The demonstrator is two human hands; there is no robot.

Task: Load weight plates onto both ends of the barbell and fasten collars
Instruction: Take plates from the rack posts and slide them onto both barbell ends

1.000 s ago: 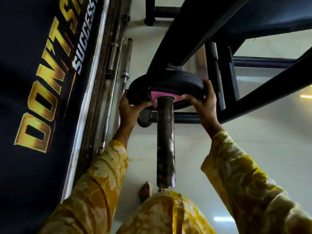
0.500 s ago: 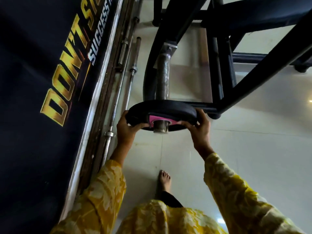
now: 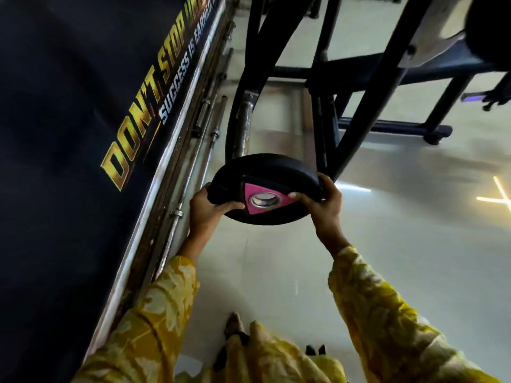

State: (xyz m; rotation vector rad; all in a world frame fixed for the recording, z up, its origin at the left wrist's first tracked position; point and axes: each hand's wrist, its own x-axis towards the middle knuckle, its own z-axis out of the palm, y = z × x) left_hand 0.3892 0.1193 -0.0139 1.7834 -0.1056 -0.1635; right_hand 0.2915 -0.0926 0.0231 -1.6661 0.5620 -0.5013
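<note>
At the centre of the frame, a black plate point(image 3: 265, 175) with a pink triangle around its metal-ringed hole is gripped by both hands. The left hand point(image 3: 206, 210) clasps its left edge, thumb laid across the face; the right hand point(image 3: 322, 204) clasps the right edge, thumb reaching toward the pink patch. The plate is tilted, its face turned toward the camera. Just above it, a worn bar sleeve point(image 3: 244, 128) sticks out from the black rack point(image 3: 367, 98); whether plate and sleeve touch cannot be told. Along the left, 2 spare bars point(image 3: 206, 150) lie on the floor point(image 3: 387, 258) beside a dark banner point(image 3: 69, 106) lettered in gold.
</note>
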